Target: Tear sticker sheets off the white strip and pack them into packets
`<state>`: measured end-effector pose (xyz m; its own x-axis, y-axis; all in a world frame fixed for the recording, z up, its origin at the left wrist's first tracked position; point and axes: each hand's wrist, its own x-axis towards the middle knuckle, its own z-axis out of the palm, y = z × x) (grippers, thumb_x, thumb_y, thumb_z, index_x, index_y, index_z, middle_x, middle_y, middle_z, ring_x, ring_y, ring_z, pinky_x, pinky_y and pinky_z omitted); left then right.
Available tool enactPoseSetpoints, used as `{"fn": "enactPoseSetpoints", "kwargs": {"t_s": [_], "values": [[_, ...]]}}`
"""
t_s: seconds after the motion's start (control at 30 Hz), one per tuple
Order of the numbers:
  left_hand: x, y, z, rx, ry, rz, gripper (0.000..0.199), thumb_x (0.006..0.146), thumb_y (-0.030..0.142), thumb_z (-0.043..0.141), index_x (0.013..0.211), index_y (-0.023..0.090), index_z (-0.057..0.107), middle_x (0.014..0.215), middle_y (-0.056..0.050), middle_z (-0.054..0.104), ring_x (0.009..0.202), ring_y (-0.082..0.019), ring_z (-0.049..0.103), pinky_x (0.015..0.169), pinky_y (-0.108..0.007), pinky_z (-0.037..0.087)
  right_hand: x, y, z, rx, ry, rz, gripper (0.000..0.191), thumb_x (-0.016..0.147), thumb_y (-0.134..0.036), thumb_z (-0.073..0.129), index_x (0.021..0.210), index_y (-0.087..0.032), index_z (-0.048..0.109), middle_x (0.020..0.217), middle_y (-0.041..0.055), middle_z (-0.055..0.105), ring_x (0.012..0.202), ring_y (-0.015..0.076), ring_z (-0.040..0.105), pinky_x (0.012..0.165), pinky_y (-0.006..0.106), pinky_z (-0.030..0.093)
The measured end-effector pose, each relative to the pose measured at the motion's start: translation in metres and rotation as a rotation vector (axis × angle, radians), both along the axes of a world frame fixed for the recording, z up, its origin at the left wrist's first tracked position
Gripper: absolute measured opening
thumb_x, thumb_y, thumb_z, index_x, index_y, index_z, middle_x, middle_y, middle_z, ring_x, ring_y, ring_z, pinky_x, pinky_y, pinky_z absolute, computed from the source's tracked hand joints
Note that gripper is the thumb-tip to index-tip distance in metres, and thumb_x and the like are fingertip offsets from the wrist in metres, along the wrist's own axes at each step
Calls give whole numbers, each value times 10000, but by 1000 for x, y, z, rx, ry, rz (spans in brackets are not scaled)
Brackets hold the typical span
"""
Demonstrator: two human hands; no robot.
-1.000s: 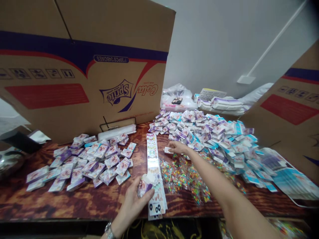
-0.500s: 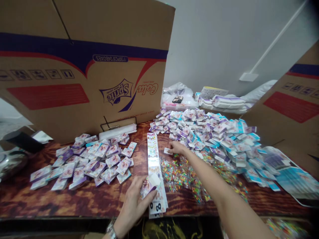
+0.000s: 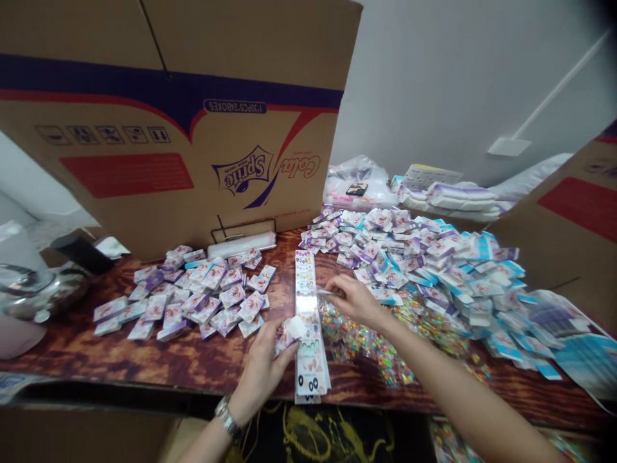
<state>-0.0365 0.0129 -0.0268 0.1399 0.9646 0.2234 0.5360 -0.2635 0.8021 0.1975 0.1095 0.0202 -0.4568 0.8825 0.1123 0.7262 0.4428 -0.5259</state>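
Note:
My left hand (image 3: 263, 363) is closed on a small printed box (image 3: 284, 335), whose white end flap stands up. A long strip of sheets (image 3: 311, 350) with rows of coloured pictures lies beside it, several layers deep. Over the strip's right edge, my right hand (image 3: 355, 301) pinches a small flat white piece (image 3: 326, 292), seen nearly edge-on; I cannot tell what it is. Below that hand spread many small clear packets (image 3: 351, 331) of multicoloured bits.
Flat boxes pile up at the left (image 3: 202, 299), and a larger box heap (image 3: 434, 257) rises at the right. A big carton (image 3: 193, 148) stands behind, another carton (image 3: 578, 218) at far right. A metal kettle (image 3: 62, 289) stands at the left edge.
The view has turned slightly left. My right hand has raised the white piece from the packets toward the strip. My left hand keeps hold of the box.

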Motion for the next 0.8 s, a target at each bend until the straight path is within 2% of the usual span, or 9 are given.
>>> {"fn": "enactPoseSetpoints", "kwargs": {"t_s": [0.07,0.17,0.3,0.4,0.53,0.67,0.73,0.8], "values": [[0,0,0,1,-3,-7,347,846,269,535,1175,215,438,1079,-82,551,1010,-228,543,871,-415,448,-11,-23,12,195,36,152,104,892,-240,499,916,-192,589,882,45,593,813,152,547,706,254,415],[0,-1,3,15,-1,-23,359,851,263,536,1191,216,430,1085,-81,541,1027,-226,533,887,-419,442,-24,-44,22,457,-80,336,187,914,-160,424,927,-201,607,840,51,584,790,162,525,675,268,411],[-3,-5,9,51,6,-54,375,859,262,529,1216,215,425,1112,-88,543,1058,-225,523,909,-412,437,-32,-49,26,701,-279,516,218,914,-121,407,935,-198,610,780,46,598,708,159,510,616,286,396],[-5,-6,13,54,22,-101,390,850,242,542,1221,203,428,1137,-96,548,1066,-222,517,922,-400,430,-34,-48,29,819,-383,641,216,909,-123,414,898,-205,613,791,40,616,683,150,513,592,292,396],[-5,-6,16,58,27,-138,401,833,216,556,1213,192,430,1120,-98,553,1051,-222,521,911,-390,437,-37,-49,32,877,-416,736,228,913,-146,408,851,-202,620,829,40,632,687,150,528,581,297,415],[-2,-6,16,71,32,-147,402,829,182,543,1211,195,417,1097,-92,544,1025,-220,522,892,-386,445,-40,-50,32,853,-348,776,223,906,-137,416,852,-204,622,789,27,630,655,143,533,571,283,436],[-2,-7,16,90,58,-136,410,836,192,535,1225,207,406,1095,-92,544,1017,-230,520,885,-404,443,-41,-51,28,772,-260,732,228,906,-121,405,893,-207,616,771,35,622,665,146,540,593,280,456],[-2,-8,17,114,113,-114,425,838,205,534,1242,217,401,1068,-90,555,990,-244,519,856,-418,446,-43,-55,22,636,-146,631,223,902,-108,405,951,-193,604,809,61,618,736,162,559,647,287,480]]}}
